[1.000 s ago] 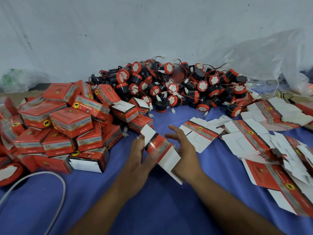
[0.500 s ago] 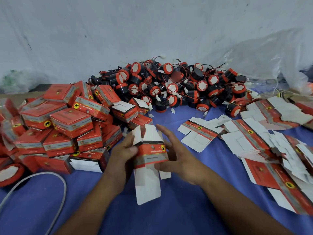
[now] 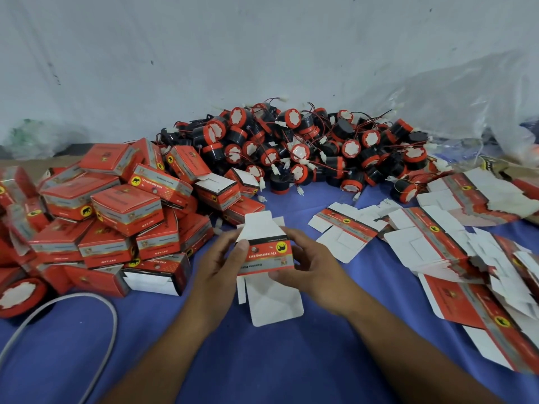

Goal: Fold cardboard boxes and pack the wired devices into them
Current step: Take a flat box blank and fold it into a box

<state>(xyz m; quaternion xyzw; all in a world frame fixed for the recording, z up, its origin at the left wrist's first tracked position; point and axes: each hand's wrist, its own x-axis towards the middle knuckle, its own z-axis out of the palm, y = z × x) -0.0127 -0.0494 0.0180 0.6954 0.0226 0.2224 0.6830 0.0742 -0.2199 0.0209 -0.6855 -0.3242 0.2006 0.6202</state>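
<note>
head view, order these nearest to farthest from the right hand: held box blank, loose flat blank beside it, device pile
1. held box blank: centre, gripped by the right hand itself.
2. loose flat blank: just beyond, slightly right.
3. device pile: far back, centre.

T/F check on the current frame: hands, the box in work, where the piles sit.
1. The left hand and the right hand both hold one box blank. True.
2. The box blank is already closed at both ends. False: its white flaps stick out open above and below the printed band.
3. The heap of wired devices lies beyond the hands, towards the wall. True.
4. The folded boxes are piled on the person's right. False: they are on the left, and the flat blanks lie on the right.
</note>
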